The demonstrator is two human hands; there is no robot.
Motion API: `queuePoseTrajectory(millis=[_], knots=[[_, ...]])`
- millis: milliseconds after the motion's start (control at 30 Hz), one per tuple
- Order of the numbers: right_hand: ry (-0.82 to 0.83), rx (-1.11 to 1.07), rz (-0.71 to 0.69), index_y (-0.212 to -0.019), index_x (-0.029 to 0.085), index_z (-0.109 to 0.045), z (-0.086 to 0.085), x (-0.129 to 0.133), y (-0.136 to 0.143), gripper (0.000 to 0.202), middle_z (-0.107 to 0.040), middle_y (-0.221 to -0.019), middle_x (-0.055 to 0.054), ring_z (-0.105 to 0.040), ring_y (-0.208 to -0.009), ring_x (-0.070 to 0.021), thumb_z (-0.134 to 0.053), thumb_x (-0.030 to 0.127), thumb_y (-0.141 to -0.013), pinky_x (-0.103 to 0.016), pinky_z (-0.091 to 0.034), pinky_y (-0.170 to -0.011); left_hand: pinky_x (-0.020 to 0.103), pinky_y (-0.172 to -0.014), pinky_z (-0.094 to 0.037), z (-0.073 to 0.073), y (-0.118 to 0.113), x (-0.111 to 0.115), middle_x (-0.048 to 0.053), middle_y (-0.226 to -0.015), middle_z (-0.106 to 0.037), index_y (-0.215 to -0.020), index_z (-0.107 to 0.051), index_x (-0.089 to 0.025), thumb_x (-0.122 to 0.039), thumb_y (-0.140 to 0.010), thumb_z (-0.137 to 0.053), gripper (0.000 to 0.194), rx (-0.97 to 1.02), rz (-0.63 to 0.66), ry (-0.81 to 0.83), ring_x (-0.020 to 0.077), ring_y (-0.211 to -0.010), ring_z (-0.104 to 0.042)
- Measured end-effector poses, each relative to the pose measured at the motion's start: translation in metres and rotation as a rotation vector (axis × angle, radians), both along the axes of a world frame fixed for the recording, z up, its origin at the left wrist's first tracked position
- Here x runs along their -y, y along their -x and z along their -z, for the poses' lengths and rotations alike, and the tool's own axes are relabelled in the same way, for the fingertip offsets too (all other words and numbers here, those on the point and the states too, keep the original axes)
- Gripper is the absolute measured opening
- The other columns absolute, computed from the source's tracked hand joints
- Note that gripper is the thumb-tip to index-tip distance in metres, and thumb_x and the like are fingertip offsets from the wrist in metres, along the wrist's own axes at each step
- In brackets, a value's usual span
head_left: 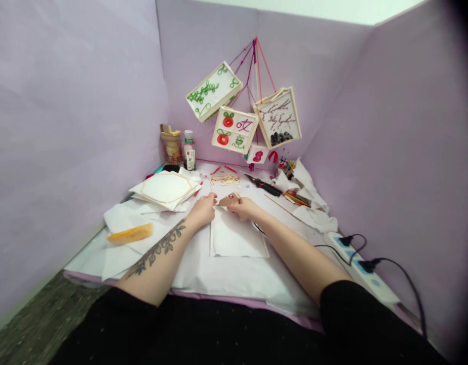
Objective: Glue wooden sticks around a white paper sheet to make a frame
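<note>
My right hand (pixel 242 207) grips a tan hot glue gun (pixel 229 199), its front pointing left and a black cord trailing below the wrist. Close to its tip, my left hand (pixel 206 207) is closed in a pinch; what the fingers hold is too small to make out. Below both hands lies a flat white paper-covered panel (pixel 237 238) with thin edges, roughly square. Just beyond the hands is a small heap of thin wooden sticks (pixel 225 180).
White panels (pixel 167 188) and an orange piece (pixel 130 233) lie left. Pliers (pixel 270 188) and crumpled paper (pixel 310 195) are right, above a power strip (pixel 365 268). Decorated box lanterns (pixel 234 131) hang at the back, beside a jar (pixel 172 147) and bottle (pixel 189 154).
</note>
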State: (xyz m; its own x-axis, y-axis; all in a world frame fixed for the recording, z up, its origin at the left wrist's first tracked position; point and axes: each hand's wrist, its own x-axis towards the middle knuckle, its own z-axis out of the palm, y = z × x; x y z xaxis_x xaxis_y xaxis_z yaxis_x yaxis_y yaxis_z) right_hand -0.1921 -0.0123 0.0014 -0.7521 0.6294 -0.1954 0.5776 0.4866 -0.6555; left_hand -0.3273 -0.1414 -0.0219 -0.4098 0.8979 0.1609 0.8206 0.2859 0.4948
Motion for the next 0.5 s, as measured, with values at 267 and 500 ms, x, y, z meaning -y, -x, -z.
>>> queuePoseTrajectory(millis=[267, 500], knots=[[-0.012, -0.01, 0.009, -0.086, 0.011, -0.069, 0.0021, -0.0005, -0.0027, 0.027, -0.064, -0.073, -0.005, -0.055, -0.062, -0.0125, -0.061, 0.034, -0.075, -0.021, -0.036, -0.05, 0.032, -0.097, -0.042, 0.006, 0.002, -0.0017, 0.01, -0.115, -0.065, -0.121, -0.044, -0.016, -0.002, -0.07, -0.05, 0.054, 0.0, 0.019, -0.02, 0.0216, -0.113, -0.054], [-0.025, 0.006, -0.007, -0.084, 0.011, -0.068, 0.0044, -0.0026, -0.0036, 0.029, -0.062, -0.069, -0.004, -0.052, -0.057, -0.0118, -0.06, 0.037, -0.076, -0.021, -0.034, -0.047, 0.033, -0.098, -0.041, 0.0036, 0.0009, -0.0008, 0.009, -0.116, -0.065, -0.122, -0.044, -0.016, -0.001, -0.07, -0.049, 0.055, 0.002, 0.03, -0.007, 0.0213, -0.117, -0.052]])
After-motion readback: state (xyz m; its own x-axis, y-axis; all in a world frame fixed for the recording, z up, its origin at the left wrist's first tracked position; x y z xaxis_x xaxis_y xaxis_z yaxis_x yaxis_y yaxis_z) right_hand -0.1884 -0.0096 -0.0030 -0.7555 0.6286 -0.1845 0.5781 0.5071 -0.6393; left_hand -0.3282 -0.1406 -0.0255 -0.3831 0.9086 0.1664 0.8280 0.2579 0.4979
